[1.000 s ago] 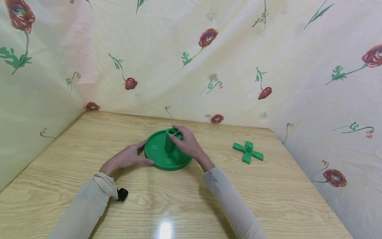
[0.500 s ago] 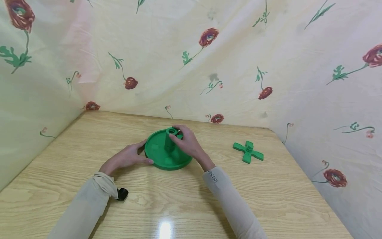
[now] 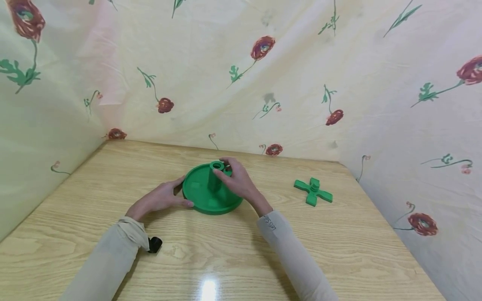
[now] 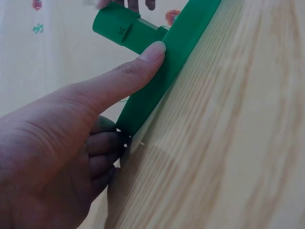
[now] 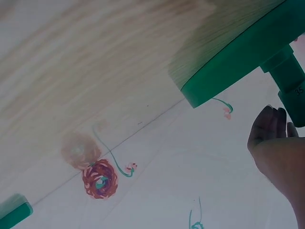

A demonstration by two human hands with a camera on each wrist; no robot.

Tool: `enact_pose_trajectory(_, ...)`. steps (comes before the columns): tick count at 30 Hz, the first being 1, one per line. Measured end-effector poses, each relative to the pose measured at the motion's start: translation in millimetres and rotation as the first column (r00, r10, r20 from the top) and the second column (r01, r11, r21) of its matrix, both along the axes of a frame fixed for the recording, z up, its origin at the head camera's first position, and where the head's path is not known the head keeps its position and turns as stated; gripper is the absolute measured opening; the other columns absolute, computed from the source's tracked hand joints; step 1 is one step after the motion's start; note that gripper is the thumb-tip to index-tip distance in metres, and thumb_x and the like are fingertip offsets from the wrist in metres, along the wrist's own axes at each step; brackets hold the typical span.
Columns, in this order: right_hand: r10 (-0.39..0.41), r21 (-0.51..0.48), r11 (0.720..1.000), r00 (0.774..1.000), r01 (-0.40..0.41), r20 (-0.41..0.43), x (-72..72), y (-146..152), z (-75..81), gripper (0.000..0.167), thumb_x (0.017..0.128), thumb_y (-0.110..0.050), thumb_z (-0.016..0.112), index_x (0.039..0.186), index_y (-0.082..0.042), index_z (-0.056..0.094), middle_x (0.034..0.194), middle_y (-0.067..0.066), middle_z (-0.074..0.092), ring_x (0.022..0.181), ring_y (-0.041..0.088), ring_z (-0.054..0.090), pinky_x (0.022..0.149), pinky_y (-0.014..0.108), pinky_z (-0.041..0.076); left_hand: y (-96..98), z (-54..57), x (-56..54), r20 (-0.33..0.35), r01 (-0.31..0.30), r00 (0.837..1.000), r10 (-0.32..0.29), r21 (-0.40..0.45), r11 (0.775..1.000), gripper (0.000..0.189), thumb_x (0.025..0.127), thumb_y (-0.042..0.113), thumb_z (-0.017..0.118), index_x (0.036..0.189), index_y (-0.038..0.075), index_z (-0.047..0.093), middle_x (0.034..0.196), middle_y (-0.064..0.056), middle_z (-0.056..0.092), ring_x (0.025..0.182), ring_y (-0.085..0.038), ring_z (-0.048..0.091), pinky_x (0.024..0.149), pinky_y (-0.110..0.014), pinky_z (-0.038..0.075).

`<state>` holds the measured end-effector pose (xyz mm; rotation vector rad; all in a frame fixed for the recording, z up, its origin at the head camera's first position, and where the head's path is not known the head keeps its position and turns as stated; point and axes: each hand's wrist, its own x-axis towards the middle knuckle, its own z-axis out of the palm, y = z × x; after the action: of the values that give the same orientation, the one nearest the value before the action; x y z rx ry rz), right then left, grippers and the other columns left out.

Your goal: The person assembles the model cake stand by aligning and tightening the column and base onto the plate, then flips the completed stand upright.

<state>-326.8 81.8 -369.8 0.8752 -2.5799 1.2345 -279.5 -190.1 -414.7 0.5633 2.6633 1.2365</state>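
Note:
A round green tray (image 3: 199, 200) with a raised rim sits on the wooden table, and a hollow green tube (image 3: 214, 179) stands upright at its middle. My left hand (image 3: 162, 198) grips the tray's left edge. In the left wrist view its thumb presses the rim (image 4: 167, 71) while the other fingers curl below. My right hand (image 3: 239, 182) is curled about the tube's top, thumb at the near side and fingers behind. The right wrist view shows those fingers close beside the tube (image 5: 288, 88); their tips are partly hidden. Small raised numbers mark the tube.
A green four-armed cross piece (image 3: 313, 192) with a threaded stub lies on the table (image 3: 361, 251) to the right. A black object (image 3: 155, 244) sits by the left cuff. Flower-patterned cloth (image 3: 211, 83) walls the table's back and sides.
The right hand's fingers have shifted slightly to the right and opened a little at the tube's top. The left hand, tray and cross piece stay where they were.

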Motion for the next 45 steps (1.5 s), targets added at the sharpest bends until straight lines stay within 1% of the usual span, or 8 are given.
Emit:
enact_pose_trajectory(2,-0.011,0.001,1.000,1.000,0.011,0.000,0.8,4,1.2,0.047,0.105,-0.023,0.065,0.142,0.004,0.054,0.125,0.018,0.062,0.112,0.030,0.060,0.093,0.044,0.054,0.1,0.3,-0.1,-0.002,-0.003,1.000,0.003,-0.001,1.000,0.112,0.088,0.048,0.082,0.165,0.001,0.016,0.164,-0.027,0.026,0.151,-0.045,0.025,0.116,-0.062,0.030)
enact_pose_trajectory(6,-0.014,-0.010,1.000,1.000,0.014,-0.013,1.2,15,2.5,0.044,0.105,-0.021,0.064,0.142,0.002,0.055,0.124,0.018,0.063,0.112,0.031,0.060,0.090,0.044,0.054,-0.4,1.1,-0.2,-0.005,-0.011,1.000,0.011,-0.007,1.000,0.112,0.087,0.048,0.083,0.164,0.001,0.017,0.164,-0.027,0.026,0.151,-0.045,0.025,0.116,-0.062,0.030)
enact_pose_trajectory(11,-0.014,0.003,1.000,0.998,0.015,-0.053,2.4,32,1.9,0.043,0.105,-0.018,0.063,0.141,0.004,0.055,0.126,0.024,0.061,0.112,0.034,0.060,0.086,0.046,0.054,-0.8,1.1,-0.5,-0.008,-0.010,1.000,0.010,-0.010,1.000,0.113,0.086,0.049,0.083,0.164,0.000,0.017,0.164,-0.027,0.026,0.151,-0.045,0.024,0.116,-0.062,0.030)
enact_pose_trajectory(15,-0.026,0.022,0.999,0.996,0.028,-0.084,3.9,46,0.8,0.043,0.104,-0.016,0.064,0.140,0.005,0.055,0.126,0.024,0.061,0.112,0.035,0.061,0.086,0.047,0.055,-0.6,0.2,-0.4,-0.006,-0.009,1.000,0.009,-0.006,1.000,0.114,0.086,0.049,0.083,0.164,-0.001,0.017,0.164,-0.027,0.026,0.151,-0.045,0.023,0.116,-0.062,0.029)
enact_pose_trajectory(24,-0.097,0.027,0.995,0.993,0.099,-0.074,11.8,87,-0.5,0.045,0.105,-0.017,0.064,0.142,0.007,0.052,0.128,0.026,0.059,0.113,0.040,0.058,0.087,0.050,0.052,1.3,-1.7,-0.4,-0.006,0.005,1.000,-0.004,0.007,1.000,0.114,0.087,0.049,0.083,0.163,-0.002,0.017,0.164,-0.027,0.025,0.151,-0.045,0.022,0.117,-0.062,0.028)
enact_pose_trajectory(30,-0.166,0.048,0.984,0.983,0.170,-0.077,12.7,117,-2.4,0.046,0.105,-0.017,0.064,0.142,0.007,0.052,0.127,0.027,0.059,0.115,0.045,0.057,0.087,0.051,0.051,1.6,-1.2,-0.1,-0.009,0.005,1.000,-0.005,0.006,1.000,0.113,0.087,0.048,0.083,0.164,-0.002,0.017,0.164,-0.028,0.025,0.151,-0.045,0.022,0.117,-0.062,0.028)
enact_pose_trajectory(41,-0.242,0.077,0.965,0.965,0.250,-0.101,16.5,159,0.2,0.047,0.105,-0.017,0.063,0.142,0.009,0.051,0.126,0.029,0.058,0.113,0.046,0.056,0.087,0.053,0.050,0.7,-1.5,-0.2,-0.009,-0.003,1.000,0.003,0.002,1.000,0.113,0.086,0.049,0.083,0.164,-0.001,0.017,0.164,-0.028,0.026,0.151,-0.046,0.023,0.116,-0.063,0.028)
enact_pose_trajectory(45,-0.270,0.098,0.956,0.960,0.277,-0.080,18.7,175,2.5,0.050,0.106,-0.019,0.062,0.145,0.009,0.049,0.130,0.030,0.056,0.116,0.046,0.054,0.091,0.057,0.049,0.9,-0.9,0.3,-0.016,-0.012,1.000,0.011,-0.011,1.000,0.113,0.086,0.050,0.083,0.164,-0.001,0.018,0.164,-0.028,0.027,0.150,-0.047,0.024,0.115,-0.064,0.029)
